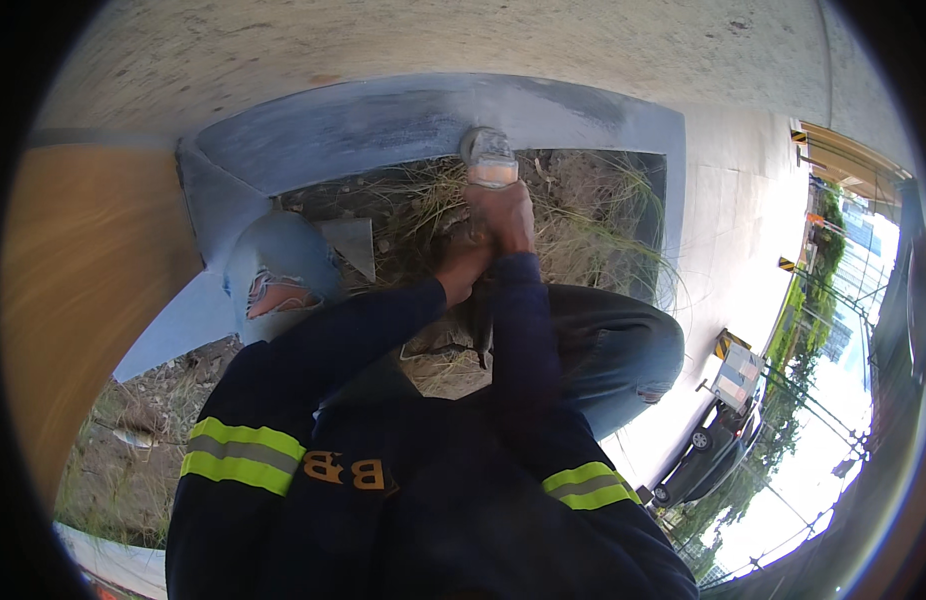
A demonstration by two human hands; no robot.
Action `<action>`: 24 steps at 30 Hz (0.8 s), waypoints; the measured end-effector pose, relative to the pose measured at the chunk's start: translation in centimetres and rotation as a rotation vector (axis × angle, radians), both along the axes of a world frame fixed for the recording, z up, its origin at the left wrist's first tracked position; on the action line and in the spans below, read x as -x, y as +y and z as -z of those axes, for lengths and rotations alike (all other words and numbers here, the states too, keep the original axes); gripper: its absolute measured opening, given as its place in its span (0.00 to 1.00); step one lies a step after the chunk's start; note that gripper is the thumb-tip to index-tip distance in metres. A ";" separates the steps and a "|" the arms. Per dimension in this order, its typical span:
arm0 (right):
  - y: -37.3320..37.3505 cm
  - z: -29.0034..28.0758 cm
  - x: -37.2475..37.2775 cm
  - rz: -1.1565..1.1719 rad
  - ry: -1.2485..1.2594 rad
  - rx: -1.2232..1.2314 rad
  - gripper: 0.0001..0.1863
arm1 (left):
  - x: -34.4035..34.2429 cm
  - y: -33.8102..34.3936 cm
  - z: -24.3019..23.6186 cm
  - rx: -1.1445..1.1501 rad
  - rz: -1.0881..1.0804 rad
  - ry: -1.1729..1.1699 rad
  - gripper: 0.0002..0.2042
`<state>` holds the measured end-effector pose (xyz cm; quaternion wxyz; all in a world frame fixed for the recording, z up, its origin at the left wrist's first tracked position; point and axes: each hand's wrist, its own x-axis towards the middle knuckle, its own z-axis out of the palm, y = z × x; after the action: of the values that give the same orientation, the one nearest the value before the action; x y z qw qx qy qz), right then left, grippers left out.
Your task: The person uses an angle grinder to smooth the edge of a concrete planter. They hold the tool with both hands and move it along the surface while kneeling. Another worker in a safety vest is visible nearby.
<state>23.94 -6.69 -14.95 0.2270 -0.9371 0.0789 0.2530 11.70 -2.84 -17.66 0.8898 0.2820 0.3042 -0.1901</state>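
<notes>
A dust-coated angle grinder [491, 158] is in both my hands, its head against the inner edge of a grey-coated concrete curb [383, 130]. Closed around its body just behind the head is my right hand [507, 213]. Farther back and lower, my left hand [464, 264] wraps the rear part; its fingers are partly hidden. Slight blur around the head hides the disc's detail. Between my knees, below the hands, part of the ground is in shadow.
Dry grass and soil [593, 210] fill the curb's inside. A flat grey triangular piece [351, 246] lies by my left knee [283, 265]. An orange-yellow surface [103, 300] rises at left. A pale pavement [728, 230] runs along the right, with a dark car [713, 450] beyond.
</notes>
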 end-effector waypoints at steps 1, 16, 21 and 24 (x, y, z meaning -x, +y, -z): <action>-0.1 0.0 0.0 0.021 -0.010 0.003 0.45 | 0.0 0.0 0.0 0.007 0.009 0.030 0.15; 1.6 -1.6 2.0 0.057 0.027 0.079 0.45 | 1.4 0.9 -1.7 0.009 -0.034 0.134 0.10; 5.3 -2.9 3.3 -0.188 0.030 0.012 0.44 | 2.9 0.9 1.7 -0.017 -0.163 0.085 0.11; 4.0 -2.4 3.0 -0.142 0.046 0.006 0.44 | 2.9 1.1 0.5 0.064 -0.164 0.048 0.16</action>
<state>20.90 -2.68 -12.57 0.2036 -0.9350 0.0182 0.2898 8.76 -1.69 -18.20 0.9034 0.2232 0.3412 -0.1327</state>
